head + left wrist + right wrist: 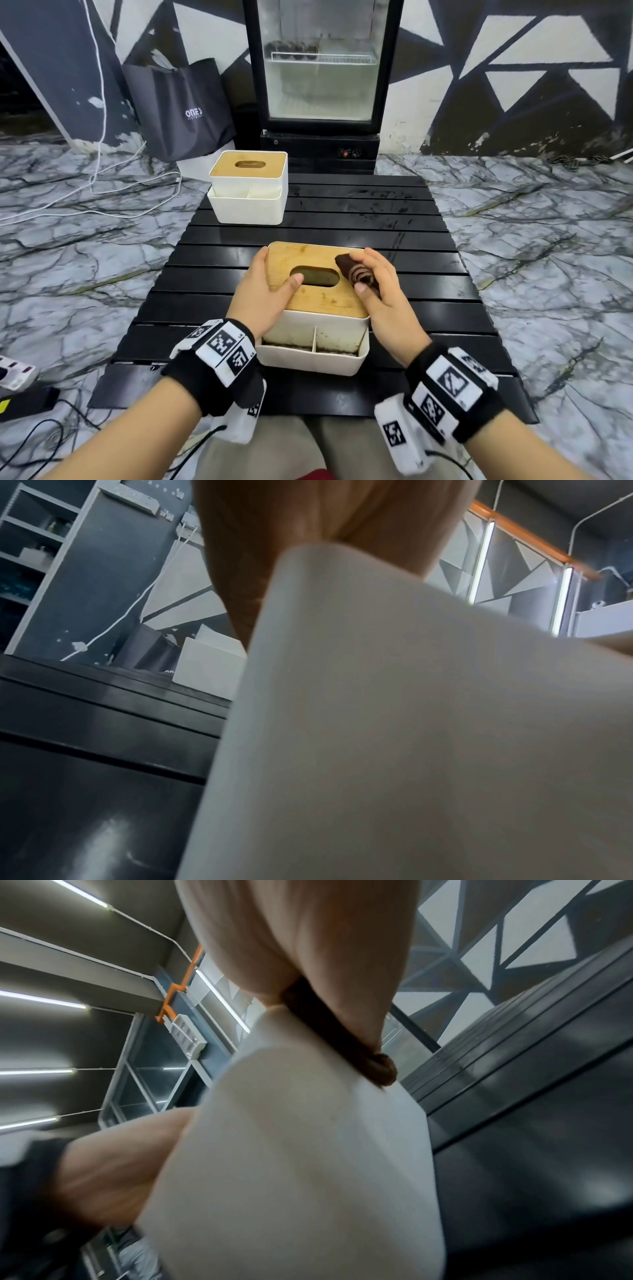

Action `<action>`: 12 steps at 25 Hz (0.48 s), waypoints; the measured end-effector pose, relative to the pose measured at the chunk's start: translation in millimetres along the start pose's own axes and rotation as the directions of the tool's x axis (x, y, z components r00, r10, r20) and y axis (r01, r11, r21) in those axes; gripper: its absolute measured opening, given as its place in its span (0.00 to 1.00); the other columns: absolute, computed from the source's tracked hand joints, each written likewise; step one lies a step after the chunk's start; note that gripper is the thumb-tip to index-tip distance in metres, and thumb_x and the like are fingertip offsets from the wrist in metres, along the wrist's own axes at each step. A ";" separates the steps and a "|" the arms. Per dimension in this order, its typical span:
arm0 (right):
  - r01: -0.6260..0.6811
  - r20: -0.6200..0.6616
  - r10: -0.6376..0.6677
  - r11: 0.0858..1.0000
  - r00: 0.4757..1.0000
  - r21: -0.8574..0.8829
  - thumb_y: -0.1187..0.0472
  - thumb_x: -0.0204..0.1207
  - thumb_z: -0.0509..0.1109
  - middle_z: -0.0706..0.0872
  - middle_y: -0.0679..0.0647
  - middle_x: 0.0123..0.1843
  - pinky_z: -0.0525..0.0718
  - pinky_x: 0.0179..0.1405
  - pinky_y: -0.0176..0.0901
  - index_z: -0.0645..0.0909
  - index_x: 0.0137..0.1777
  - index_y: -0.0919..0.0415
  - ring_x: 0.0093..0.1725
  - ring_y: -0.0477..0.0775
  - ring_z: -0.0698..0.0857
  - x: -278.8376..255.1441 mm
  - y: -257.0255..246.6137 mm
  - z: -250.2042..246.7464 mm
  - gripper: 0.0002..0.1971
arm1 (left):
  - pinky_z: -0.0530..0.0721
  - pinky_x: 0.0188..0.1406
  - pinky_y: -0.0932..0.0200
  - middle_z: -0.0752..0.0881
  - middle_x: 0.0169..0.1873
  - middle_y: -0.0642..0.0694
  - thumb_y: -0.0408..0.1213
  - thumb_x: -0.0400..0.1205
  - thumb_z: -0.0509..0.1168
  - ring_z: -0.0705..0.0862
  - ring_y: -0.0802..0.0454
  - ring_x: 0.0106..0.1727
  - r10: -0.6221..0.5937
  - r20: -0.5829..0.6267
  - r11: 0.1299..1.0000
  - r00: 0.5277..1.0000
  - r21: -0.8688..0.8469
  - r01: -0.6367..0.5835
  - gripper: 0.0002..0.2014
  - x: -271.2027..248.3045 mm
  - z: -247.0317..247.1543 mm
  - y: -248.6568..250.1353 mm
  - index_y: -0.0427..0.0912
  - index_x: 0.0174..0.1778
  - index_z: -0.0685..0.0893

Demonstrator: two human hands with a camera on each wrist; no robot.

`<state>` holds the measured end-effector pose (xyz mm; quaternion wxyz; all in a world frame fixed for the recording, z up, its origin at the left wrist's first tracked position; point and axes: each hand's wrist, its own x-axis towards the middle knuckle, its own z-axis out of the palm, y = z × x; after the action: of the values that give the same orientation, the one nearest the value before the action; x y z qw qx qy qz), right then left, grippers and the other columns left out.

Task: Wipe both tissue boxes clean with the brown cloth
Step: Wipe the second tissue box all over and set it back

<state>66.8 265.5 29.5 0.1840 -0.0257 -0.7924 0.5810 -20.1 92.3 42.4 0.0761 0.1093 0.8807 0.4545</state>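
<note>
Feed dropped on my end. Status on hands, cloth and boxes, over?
Left hand holds near tissue box, thumb on its wooden lid. Right hand grips bunched brown cloth at lid's right end. Far tissue box sits alone. Nothing blocking.

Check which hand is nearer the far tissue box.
Left. The left hand grips the near tissue box at its left edge, in line with the far tissue box; the right hand, holding the brown cloth, is over the near box's right end.

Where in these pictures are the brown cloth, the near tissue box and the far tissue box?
brown cloth (358, 274), head view, on its rolled folds.
near tissue box (318, 301), head view, on its wooden lid.
far tissue box (246, 210), head view, on its white front wall.
</note>
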 end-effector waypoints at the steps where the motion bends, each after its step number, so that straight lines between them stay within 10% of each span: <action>1: 0.020 0.002 -0.020 1.000 1.000 0.012 0.72 0.79 0.59 0.63 0.49 0.74 0.56 0.65 0.14 0.70 0.65 0.47 0.71 0.26 0.61 -7.5 -0.7 1.9 0.21 | 0.73 0.69 0.52 0.74 0.72 0.46 0.52 0.78 0.66 0.75 0.46 0.70 -0.001 0.003 1.000 1.000 0.004 0.001 0.39 0.0 -0.3 -0.1 0.48 0.81 0.54; 5: 0.011 0.028 -0.012 1.000 1.000 0.008 0.74 0.79 0.58 0.62 0.47 0.73 0.56 0.63 0.13 0.71 0.64 0.47 0.68 0.20 0.59 -4.8 -0.4 0.3 0.23 | 0.73 0.65 0.57 0.73 0.72 0.47 0.51 0.79 0.66 0.75 0.48 0.68 0.023 0.033 1.000 0.999 0.015 -0.024 0.38 -0.6 -2.4 0.5 0.50 0.81 0.54; 12: -0.068 0.078 0.080 0.987 0.994 -0.144 0.71 0.80 0.56 0.63 0.51 0.73 0.58 0.57 0.08 0.70 0.68 0.52 0.71 0.42 0.63 41.4 0.2 -10.2 0.20 | 0.73 0.71 0.52 0.71 0.73 0.48 0.52 0.78 0.66 0.73 0.49 0.71 0.060 0.042 0.998 0.997 0.013 -0.060 0.39 1.3 -3.3 -2.7 0.48 0.81 0.55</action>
<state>31.5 285.4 42.7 0.1266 -0.0436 -0.8371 0.5304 -22.5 88.5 42.0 0.0799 0.1457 0.8784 0.4480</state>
